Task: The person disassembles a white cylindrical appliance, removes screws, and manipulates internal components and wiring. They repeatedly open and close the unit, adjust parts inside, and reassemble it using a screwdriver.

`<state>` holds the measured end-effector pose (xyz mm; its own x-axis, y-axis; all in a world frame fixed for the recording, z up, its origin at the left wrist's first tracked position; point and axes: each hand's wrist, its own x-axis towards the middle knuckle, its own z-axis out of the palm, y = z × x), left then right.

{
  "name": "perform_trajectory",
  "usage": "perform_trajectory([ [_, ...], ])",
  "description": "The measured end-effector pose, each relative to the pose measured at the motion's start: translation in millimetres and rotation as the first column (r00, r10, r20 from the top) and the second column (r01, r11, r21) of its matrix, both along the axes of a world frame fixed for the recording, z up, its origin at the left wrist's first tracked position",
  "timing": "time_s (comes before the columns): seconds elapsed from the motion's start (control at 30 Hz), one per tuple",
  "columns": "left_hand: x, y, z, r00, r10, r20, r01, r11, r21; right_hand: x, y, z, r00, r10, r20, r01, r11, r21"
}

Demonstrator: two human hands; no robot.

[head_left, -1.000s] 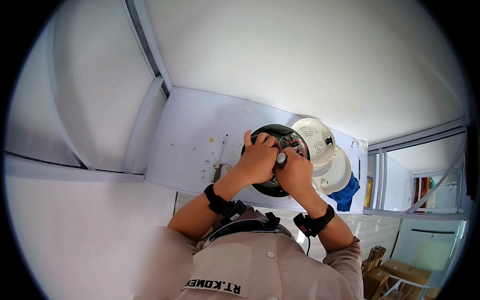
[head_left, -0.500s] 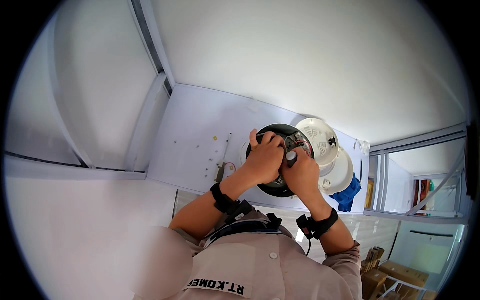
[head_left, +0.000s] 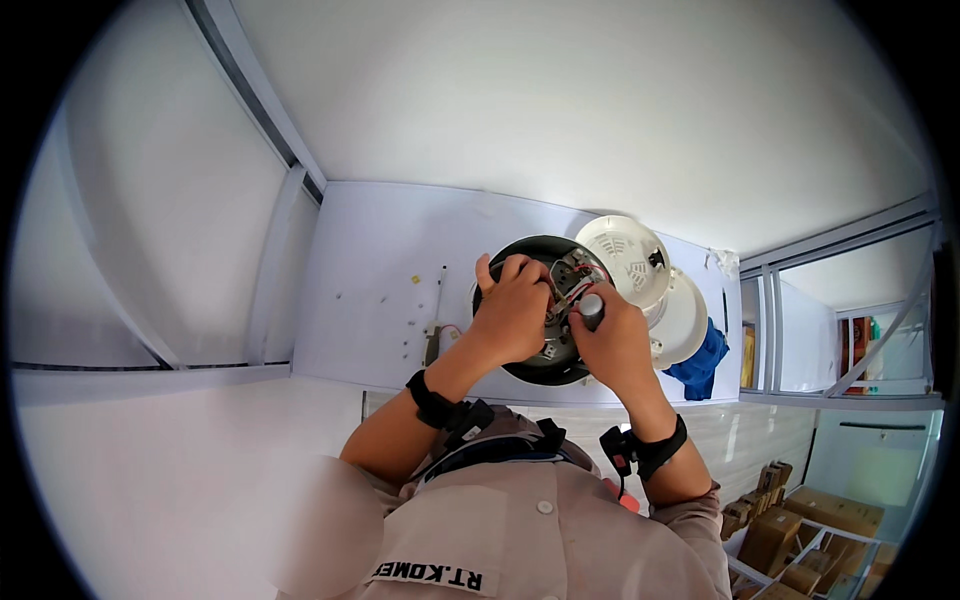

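Note:
On the white table a round dark appliance shell [head_left: 537,245] lies with its inside facing up, metal parts and red and white wires [head_left: 583,268] showing in it. My left hand [head_left: 510,320] reaches over its left side; the fingertips curl in among the wires, little finger lifted, and what they grip is hidden. Over the right half, my right hand [head_left: 618,340] is closed round a screwdriver [head_left: 592,308] with a grey, round-ended handle. That handle is seen nearly end-on, and its tip is out of sight.
Two cream round covers [head_left: 622,258] overlap right of the shell, beside a blue cloth [head_left: 703,362]. To the left lie several small screws [head_left: 408,342], a yellow bit [head_left: 416,279], a thin white rod [head_left: 442,290] and a small wired part [head_left: 432,346]. A wall rises behind the table.
The view has shifted, so the table sits slightly higher and to the left. My right hand and the screwdriver have moved a little away from my left hand, uncovering more wires.

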<state>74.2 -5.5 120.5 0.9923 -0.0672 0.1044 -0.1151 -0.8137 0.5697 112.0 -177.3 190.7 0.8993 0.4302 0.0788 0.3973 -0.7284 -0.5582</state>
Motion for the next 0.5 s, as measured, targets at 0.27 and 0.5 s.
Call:
perform_trajectory([
  [0.27,-0.5,0.6,3.8,1.000,0.000,-0.018,0.000,1.000,-0.019,4.1,5.0,-14.0,0.991,0.130,-0.013,-0.130,0.990,-0.061],
  [0.5,0.4,-0.1,9.9,1.000,-0.002,-0.030,0.001,1.000,-0.027,7.4,-2.7,-11.0,0.996,0.075,-0.043,-0.070,0.991,0.113],
])
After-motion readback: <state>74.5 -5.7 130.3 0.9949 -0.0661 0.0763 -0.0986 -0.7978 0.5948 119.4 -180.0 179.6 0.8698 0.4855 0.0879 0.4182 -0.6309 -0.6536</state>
